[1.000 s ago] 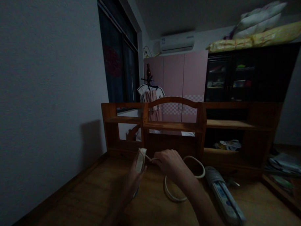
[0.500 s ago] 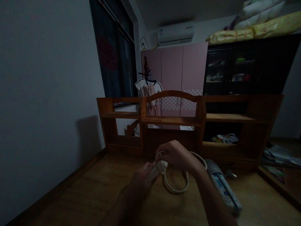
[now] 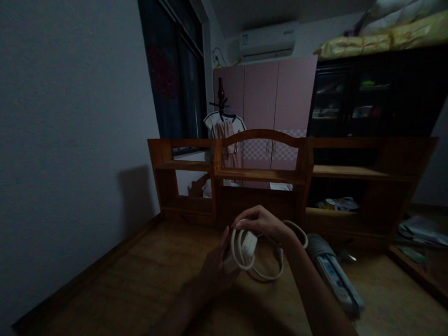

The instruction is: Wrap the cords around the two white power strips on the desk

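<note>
In dim light, my left hand [image 3: 216, 268] grips a small white block-shaped object [image 3: 245, 248], perhaps a plug or adapter, held above the wooden desk [image 3: 140, 288]. A white cord [image 3: 271, 269] runs from it in loops. My right hand [image 3: 264, 223] is closed on the cord just above the white block, with a loop lying around the block. Both forearms reach in from the bottom of the view.
A white power strip [image 3: 336, 279] lies on the desk to the right of my hands. A wooden shelf unit [image 3: 261, 174] stands at the desk's back edge. Papers [image 3: 424, 232] lie far right. A grey wall [image 3: 61, 144] borders the left.
My right hand has carried the cord around the white block, so a loop now lies over it. Both hands stayed near the desk's middle; the view shifted slightly.
</note>
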Demonstrator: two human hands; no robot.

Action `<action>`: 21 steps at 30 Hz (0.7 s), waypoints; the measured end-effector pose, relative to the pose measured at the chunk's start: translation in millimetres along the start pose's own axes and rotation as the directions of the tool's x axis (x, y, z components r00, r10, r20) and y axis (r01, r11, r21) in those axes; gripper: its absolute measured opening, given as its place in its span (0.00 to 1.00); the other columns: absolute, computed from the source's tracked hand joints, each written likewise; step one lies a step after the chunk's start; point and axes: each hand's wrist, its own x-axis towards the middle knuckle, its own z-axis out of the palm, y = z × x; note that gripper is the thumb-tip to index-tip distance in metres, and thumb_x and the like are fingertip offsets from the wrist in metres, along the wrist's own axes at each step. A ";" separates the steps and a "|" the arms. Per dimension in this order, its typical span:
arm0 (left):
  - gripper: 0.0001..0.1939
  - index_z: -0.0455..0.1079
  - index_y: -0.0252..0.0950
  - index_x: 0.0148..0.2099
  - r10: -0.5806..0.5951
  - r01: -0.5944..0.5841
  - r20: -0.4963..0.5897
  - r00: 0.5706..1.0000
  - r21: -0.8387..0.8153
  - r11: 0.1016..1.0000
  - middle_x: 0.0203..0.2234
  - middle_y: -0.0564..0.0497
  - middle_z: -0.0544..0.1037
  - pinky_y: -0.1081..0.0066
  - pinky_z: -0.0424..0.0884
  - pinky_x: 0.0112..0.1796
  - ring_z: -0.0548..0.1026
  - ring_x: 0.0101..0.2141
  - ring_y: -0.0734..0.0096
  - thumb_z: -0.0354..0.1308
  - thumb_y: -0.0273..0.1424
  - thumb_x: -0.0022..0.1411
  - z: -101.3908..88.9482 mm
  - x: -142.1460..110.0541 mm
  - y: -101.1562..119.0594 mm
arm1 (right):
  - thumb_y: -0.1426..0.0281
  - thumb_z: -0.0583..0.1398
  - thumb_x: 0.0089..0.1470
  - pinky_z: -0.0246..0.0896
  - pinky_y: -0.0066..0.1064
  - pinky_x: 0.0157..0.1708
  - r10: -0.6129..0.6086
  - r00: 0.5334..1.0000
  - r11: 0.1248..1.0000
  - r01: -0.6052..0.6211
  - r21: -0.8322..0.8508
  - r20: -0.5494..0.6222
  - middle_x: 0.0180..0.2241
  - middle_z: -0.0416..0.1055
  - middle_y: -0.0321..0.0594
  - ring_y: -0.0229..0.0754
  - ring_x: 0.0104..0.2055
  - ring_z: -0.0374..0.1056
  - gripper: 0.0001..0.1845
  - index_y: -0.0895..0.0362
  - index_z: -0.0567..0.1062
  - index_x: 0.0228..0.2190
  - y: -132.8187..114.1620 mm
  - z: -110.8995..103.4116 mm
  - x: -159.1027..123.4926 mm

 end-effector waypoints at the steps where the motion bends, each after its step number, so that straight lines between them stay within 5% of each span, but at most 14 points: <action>1: 0.41 0.54 0.36 0.65 -0.032 0.031 -0.029 0.999 -0.022 0.999 0.52 0.38 0.70 0.53 0.64 0.52 0.69 0.51 0.46 0.64 0.35 0.50 1.0 -1.2 -1.9 | 0.56 0.65 0.47 0.58 0.26 0.29 0.016 1.000 1.000 -0.016 0.009 -0.017 0.30 0.74 0.42 0.37 0.29 0.65 0.23 0.64 0.79 0.36 4.3 0.3 1.1; 7: 0.43 0.47 0.34 0.67 -0.043 0.043 -0.013 0.999 0.030 0.999 0.49 0.36 0.72 0.54 0.67 0.50 0.72 0.48 0.49 0.61 0.36 0.54 2.5 -6.6 -10.2 | 0.56 0.62 0.51 0.56 0.25 0.29 0.039 0.999 0.983 -0.032 0.183 -0.035 0.31 0.72 0.42 0.36 0.29 0.63 0.23 0.64 0.77 0.37 28.0 5.3 4.4; 14: 0.37 0.53 0.38 0.64 -0.184 0.151 -0.216 0.959 -0.163 0.975 0.48 0.44 0.73 0.58 0.60 0.57 0.66 0.55 0.54 0.62 0.38 0.55 4.7 5.0 7.8 | 0.49 0.59 0.52 0.41 0.21 0.17 0.090 0.992 0.984 -0.076 0.160 -0.083 0.20 0.56 0.29 0.29 0.19 0.47 0.26 0.62 0.73 0.31 65.0 15.3 23.7; 18: 0.35 0.56 0.41 0.62 -0.379 0.253 -0.260 0.888 -0.412 0.875 0.40 0.48 0.76 0.63 0.69 0.47 0.75 0.44 0.60 0.62 0.39 0.55 -1.6 12.7 3.6 | 0.52 0.52 0.59 0.44 0.21 0.17 0.111 0.988 0.977 -0.129 -0.170 -0.111 0.20 0.56 0.29 0.30 0.19 0.49 0.24 0.61 0.72 0.35 73.4 20.1 31.4; 21: 0.37 0.55 0.42 0.61 -0.497 0.303 -0.213 0.841 -0.574 0.760 0.38 0.49 0.76 0.67 0.73 0.34 0.77 0.32 0.65 0.64 0.39 0.52 -5.7 15.7 -6.1 | 0.59 0.50 0.62 0.49 0.22 0.22 0.099 0.986 0.852 -0.153 -0.500 -0.132 0.23 0.63 0.33 0.31 0.23 0.56 0.20 0.62 0.73 0.35 70.2 22.5 31.9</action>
